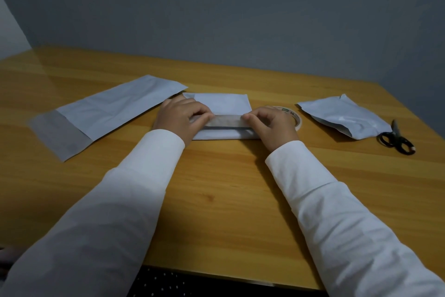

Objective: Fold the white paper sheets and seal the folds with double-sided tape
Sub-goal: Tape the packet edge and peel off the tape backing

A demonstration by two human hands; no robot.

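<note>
Paper sheet [221, 104], white, folded flat on wood-grain table [216, 188]; left hand [179, 116] and right hand [272, 125] both pinch its raised narrow flap [227, 121].

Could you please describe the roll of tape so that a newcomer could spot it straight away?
On the wooden table, look just behind the right hand, between the centre sheet and the crumpled sheet. The tape roll is the only round, ring-shaped thing there.

A plain room, likely a home or small office desk corner: a wooden counter [216, 190] pushed against bare grey walls [240, 12], with scissors [396, 140] near its right edge and a tape roll [292, 114] nearer the middle.
</note>
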